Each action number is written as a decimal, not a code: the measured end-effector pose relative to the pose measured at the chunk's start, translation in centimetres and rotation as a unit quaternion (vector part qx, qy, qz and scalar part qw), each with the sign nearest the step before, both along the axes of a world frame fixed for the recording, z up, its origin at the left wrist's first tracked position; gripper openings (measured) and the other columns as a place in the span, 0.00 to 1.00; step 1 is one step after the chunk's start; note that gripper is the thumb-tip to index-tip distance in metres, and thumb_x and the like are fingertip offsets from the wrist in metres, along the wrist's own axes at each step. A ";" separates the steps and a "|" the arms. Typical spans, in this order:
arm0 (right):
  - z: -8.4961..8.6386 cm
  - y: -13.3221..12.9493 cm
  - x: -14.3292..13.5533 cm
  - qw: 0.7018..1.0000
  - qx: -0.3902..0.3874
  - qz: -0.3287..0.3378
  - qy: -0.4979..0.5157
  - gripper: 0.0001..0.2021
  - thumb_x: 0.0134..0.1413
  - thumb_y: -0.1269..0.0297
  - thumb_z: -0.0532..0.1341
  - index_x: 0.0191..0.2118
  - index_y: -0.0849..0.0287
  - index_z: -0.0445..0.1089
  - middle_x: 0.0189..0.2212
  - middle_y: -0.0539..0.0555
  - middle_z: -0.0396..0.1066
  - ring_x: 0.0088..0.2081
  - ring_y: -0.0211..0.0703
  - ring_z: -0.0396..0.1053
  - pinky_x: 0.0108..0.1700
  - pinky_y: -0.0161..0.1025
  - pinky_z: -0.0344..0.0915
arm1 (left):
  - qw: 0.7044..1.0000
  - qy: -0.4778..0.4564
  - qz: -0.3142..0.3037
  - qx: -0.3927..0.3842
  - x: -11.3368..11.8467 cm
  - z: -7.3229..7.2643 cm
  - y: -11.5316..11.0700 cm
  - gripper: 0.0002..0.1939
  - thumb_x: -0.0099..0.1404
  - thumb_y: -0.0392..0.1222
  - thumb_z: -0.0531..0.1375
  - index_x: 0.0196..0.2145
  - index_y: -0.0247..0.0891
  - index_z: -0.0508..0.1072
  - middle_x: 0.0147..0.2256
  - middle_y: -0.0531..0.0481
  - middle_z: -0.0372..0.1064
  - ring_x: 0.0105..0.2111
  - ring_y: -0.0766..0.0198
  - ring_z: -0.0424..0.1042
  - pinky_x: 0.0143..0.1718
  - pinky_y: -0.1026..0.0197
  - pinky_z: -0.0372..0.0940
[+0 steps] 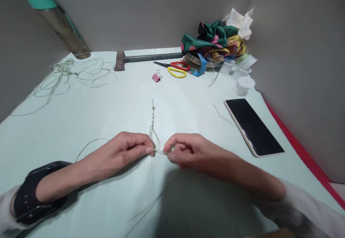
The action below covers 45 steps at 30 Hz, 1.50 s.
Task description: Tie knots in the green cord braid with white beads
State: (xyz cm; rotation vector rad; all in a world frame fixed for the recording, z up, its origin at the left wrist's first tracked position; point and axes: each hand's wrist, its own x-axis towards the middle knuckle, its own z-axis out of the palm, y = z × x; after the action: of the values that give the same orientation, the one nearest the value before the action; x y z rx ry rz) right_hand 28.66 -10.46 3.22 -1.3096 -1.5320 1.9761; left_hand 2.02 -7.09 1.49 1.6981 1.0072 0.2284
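A pale green cord (152, 119), knotted into a short braid at its far end, lies on the table in front of me. Below the knots its strands spread into a narrow loop. My left hand (132, 148) pinches the strands at the loop's near end between thumb and forefinger. Just to the right, my right hand (185, 150) is closed on strands stretched across from the left fingertips. Loose cord ends trail toward me over the table. Part of the cord is hidden behind the fingers.
A hammer (151, 57), scissors (176, 68) and a pink binder clip (156, 75) lie at the back. Tangled cord (63, 67) and a bottle (63, 29) are back left. Fabric (215, 38), white spools (243, 84) and a phone (253, 126) are on the right.
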 end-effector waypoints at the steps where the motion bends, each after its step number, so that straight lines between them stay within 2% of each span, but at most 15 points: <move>1: 0.7 0.1 0.9 0.997 0.053 0.022 -0.044 0.07 0.68 0.61 0.66 0.37 0.55 0.75 0.26 0.45 0.67 0.28 0.37 0.57 0.30 0.39 0.52 | 1.000 -0.001 0.000 0.001 0.0 0.0 0.0 0.18 0.77 0.55 0.63 0.36 0.40 0.84 0.32 0.49 0.77 0.33 0.58 0.71 0.36 0.59 0.67; 3: 2.0 0.4 2.7 0.969 0.196 0.057 -0.140 0.14 0.72 0.64 0.61 0.31 0.55 0.73 0.27 0.49 0.70 0.30 0.40 0.60 0.33 0.42 0.53 | 1.000 -0.004 0.000 0.002 0.0 0.1 0.1 0.18 0.77 0.55 0.63 0.37 0.40 0.84 0.34 0.47 0.80 0.36 0.56 0.74 0.39 0.57 0.69; 5: 2.9 0.8 4.5 0.899 0.341 0.096 -0.258 0.16 0.75 0.66 0.58 0.32 0.55 0.76 0.30 0.52 0.75 0.32 0.44 0.66 0.37 0.44 0.56 | 1.000 -0.005 0.002 0.003 0.1 0.1 0.1 0.19 0.77 0.56 0.63 0.37 0.40 0.84 0.35 0.46 0.81 0.36 0.55 0.75 0.40 0.57 0.70; 7: 3.2 1.1 5.7 0.798 0.464 0.101 -0.371 0.17 0.75 0.69 0.57 0.35 0.56 0.79 0.36 0.59 0.80 0.36 0.50 0.71 0.39 0.48 0.60 | 1.000 -0.006 0.008 0.007 0.2 0.1 0.0 0.19 0.76 0.56 0.63 0.36 0.40 0.83 0.34 0.47 0.79 0.35 0.56 0.73 0.38 0.57 0.70; 10: 2.6 1.2 5.5 0.619 0.615 0.039 -0.487 0.16 0.71 0.76 0.55 0.40 0.63 0.81 0.54 0.74 0.81 0.50 0.66 0.74 0.46 0.55 0.64 | 1.000 -0.003 0.017 0.013 0.2 0.0 -0.2 0.20 0.77 0.57 0.62 0.35 0.40 0.82 0.32 0.49 0.75 0.33 0.58 0.70 0.36 0.58 0.67; 11: 2.2 1.0 4.8 0.577 0.652 0.017 -0.492 0.16 0.70 0.78 0.55 0.43 0.66 0.82 0.60 0.78 0.79 0.54 0.69 0.74 0.48 0.58 0.64 | 1.000 -0.002 0.018 0.014 0.2 0.0 -0.3 0.20 0.77 0.57 0.62 0.34 0.40 0.82 0.32 0.49 0.75 0.33 0.58 0.69 0.36 0.59 0.67; 12: 1.8 0.8 3.8 0.559 0.679 0.008 -0.476 0.16 0.70 0.80 0.54 0.47 0.68 0.81 0.63 0.80 0.77 0.56 0.70 0.73 0.51 0.60 0.64 | 1.000 -0.002 0.018 0.015 0.2 0.0 -0.4 0.20 0.77 0.57 0.62 0.34 0.40 0.82 0.31 0.50 0.74 0.33 0.58 0.69 0.35 0.59 0.67; 13: 1.3 0.6 2.7 0.568 0.696 0.010 -0.440 0.17 0.70 0.81 0.54 0.50 0.69 0.80 0.63 0.78 0.77 0.56 0.68 0.73 0.53 0.60 0.64 | 1.000 -0.001 0.017 0.015 0.1 -0.1 -0.5 0.20 0.77 0.57 0.61 0.35 0.40 0.81 0.31 0.50 0.74 0.33 0.58 0.69 0.35 0.59 0.66; 16: -0.1 -0.1 -0.9 0.693 0.639 0.071 -0.326 0.12 0.77 0.78 0.56 0.48 0.61 0.78 0.45 0.62 0.81 0.44 0.54 0.71 0.53 0.53 0.62 | 1.000 0.001 0.007 0.017 -0.2 -0.5 -0.6 0.20 0.78 0.56 0.60 0.35 0.41 0.82 0.31 0.51 0.74 0.32 0.59 0.68 0.35 0.59 0.65; 18: -1.2 -0.4 -2.6 0.748 0.586 0.110 -0.293 0.10 0.83 0.69 0.57 0.51 0.61 0.77 0.42 0.59 0.79 0.42 0.54 0.68 0.49 0.52 0.60 | 1.000 0.004 0.003 0.017 -0.4 -0.7 -0.6 0.20 0.79 0.55 0.59 0.35 0.40 0.81 0.31 0.51 0.73 0.32 0.60 0.67 0.34 0.60 0.63; 24: -4.3 -0.5 -3.5 0.821 0.513 0.116 -0.221 0.09 0.83 0.70 0.59 0.46 0.58 0.75 0.37 0.54 0.78 0.35 0.46 0.66 0.40 0.47 0.59 | 1.000 0.006 -0.009 0.017 -0.7 -0.9 -0.7 0.22 0.80 0.55 0.57 0.35 0.40 0.80 0.27 0.54 0.67 0.27 0.62 0.61 0.29 0.62 0.57; 29: -4.4 -0.4 -2.5 0.892 0.432 0.061 -0.118 0.14 0.82 0.68 0.60 0.38 0.56 0.74 0.34 0.49 0.78 0.33 0.38 0.72 0.36 0.38 0.65 | 0.999 0.014 -0.014 0.025 -0.7 -0.9 -0.9 0.23 0.81 0.56 0.55 0.37 0.40 0.81 0.29 0.51 0.72 0.28 0.61 0.64 0.28 0.61 0.58; 35: -4.1 -0.1 -2.2 0.926 0.375 -0.035 -0.020 0.10 0.76 0.70 0.66 0.38 0.57 0.80 0.32 0.47 0.78 0.33 0.35 0.74 0.36 0.34 0.67 | 0.999 0.009 -0.008 0.033 -0.5 -0.6 -0.8 0.23 0.82 0.55 0.54 0.34 0.40 0.78 0.28 0.52 0.70 0.29 0.61 0.68 0.31 0.61 0.63; 39: -4.6 -0.1 -2.5 0.928 0.364 -0.075 0.014 0.09 0.69 0.74 0.69 0.35 0.58 0.83 0.34 0.48 0.76 0.32 0.33 0.70 0.33 0.32 0.62 | 0.999 0.018 0.003 0.031 -0.4 -0.3 -1.0 0.24 0.82 0.56 0.55 0.35 0.40 0.81 0.29 0.52 0.72 0.29 0.60 0.69 0.30 0.61 0.64; 45: -5.2 0.2 -2.5 0.926 0.365 -0.089 0.036 0.08 0.69 0.73 0.72 0.36 0.57 0.86 0.34 0.48 0.73 0.31 0.33 0.67 0.31 0.33 0.59 | 0.998 0.026 0.013 0.059 -0.2 -0.2 -1.2 0.22 0.80 0.53 0.55 0.34 0.41 0.81 0.27 0.53 0.72 0.27 0.61 0.68 0.28 0.62 0.63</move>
State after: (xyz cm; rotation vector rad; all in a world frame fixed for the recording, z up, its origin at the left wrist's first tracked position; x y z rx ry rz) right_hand 26.19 -10.22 -1.93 -0.9875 -1.7800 1.1322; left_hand 1.84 -8.24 1.31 1.8065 1.0723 0.2660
